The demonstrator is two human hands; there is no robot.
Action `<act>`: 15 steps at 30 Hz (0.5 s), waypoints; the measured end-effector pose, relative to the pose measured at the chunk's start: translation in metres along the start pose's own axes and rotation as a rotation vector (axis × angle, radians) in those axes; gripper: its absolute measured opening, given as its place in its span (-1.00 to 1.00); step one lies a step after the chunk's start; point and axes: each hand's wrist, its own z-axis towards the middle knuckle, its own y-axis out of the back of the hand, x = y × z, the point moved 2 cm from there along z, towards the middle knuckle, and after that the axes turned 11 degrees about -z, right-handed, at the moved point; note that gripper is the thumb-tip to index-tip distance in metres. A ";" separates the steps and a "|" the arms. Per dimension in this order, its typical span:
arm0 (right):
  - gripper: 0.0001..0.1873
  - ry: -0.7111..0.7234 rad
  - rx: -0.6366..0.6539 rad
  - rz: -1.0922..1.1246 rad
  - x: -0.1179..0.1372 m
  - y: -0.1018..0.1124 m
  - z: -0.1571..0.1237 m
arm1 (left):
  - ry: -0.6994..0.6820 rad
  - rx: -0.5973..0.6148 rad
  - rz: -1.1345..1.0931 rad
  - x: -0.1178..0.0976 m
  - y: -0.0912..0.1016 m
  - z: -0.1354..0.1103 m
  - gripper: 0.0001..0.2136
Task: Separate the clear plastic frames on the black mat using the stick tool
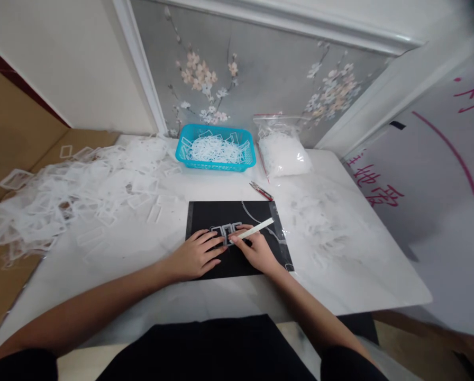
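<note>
On a black mat (205,211), my left hand (199,254) lies flat with its fingers apart. Its fingertips touch a small group of pale rectangular frame pieces (226,229) set side by side. My right hand (256,248) is closed around a slim, whitish stick-shaped tool (263,226), which slants up and to the right. The tool's lower end is by the frame pieces, hidden among my fingers, so its kind does not show. Behind my right hand, a thin clear strip (251,214) curls across the mat.
Red-handled thread snips (261,191) lie just beyond the mat. A blue basket (215,166) full of white frames stands at the back, beside a clear bag (284,153) of white pieces. Many loose frames (114,180) are heaped left; clear scraps (320,222) lie right.
</note>
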 end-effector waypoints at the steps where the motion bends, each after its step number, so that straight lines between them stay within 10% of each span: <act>1: -0.78 0.002 0.004 -0.016 -0.002 0.000 0.000 | 0.000 -0.003 0.001 0.000 0.000 0.000 -0.64; 15: -0.82 0.239 -0.069 -0.310 0.001 -0.005 -0.010 | 0.002 -0.006 -0.009 0.001 -0.001 0.000 -0.64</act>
